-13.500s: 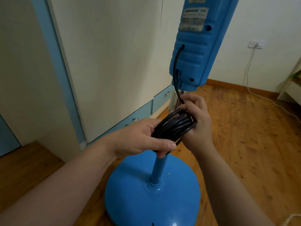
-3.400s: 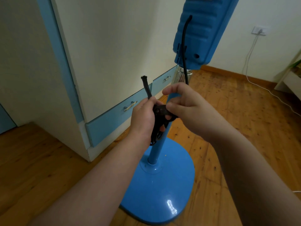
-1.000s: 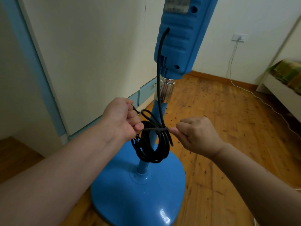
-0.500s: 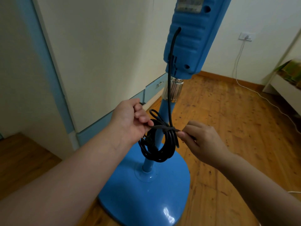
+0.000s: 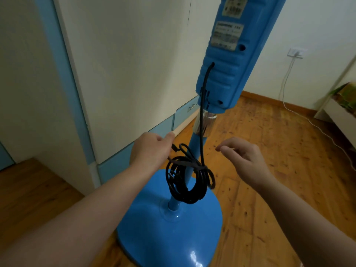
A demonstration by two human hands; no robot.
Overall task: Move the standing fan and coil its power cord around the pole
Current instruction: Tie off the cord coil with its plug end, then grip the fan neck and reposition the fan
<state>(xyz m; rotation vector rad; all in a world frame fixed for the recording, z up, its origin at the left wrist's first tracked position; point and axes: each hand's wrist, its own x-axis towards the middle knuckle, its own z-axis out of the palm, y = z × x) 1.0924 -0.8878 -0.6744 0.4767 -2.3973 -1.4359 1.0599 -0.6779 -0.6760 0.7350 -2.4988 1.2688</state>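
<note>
Wooden floor runs under everything, with a cream cupboard wall on my left trimmed in blue. On that floor stands the blue standing fan, its round base below me and its pole rising between my arms. Its black power cord drops from the housing and hangs as a bundle of loops around the pole, cinched by a wrap across the top.

My left hand sits just beside the bundle, fingers loosely curled, and I cannot tell whether its grip has the cord's end or only touches it. My right hand is off the cord, fingers half open and empty.

I judge the coiling is essentially done and I am at the letting-go step. Next I should ease the left hand away and watch whether the loops keep their place; if they slide down the pole, the tie needs snugging.
</note>
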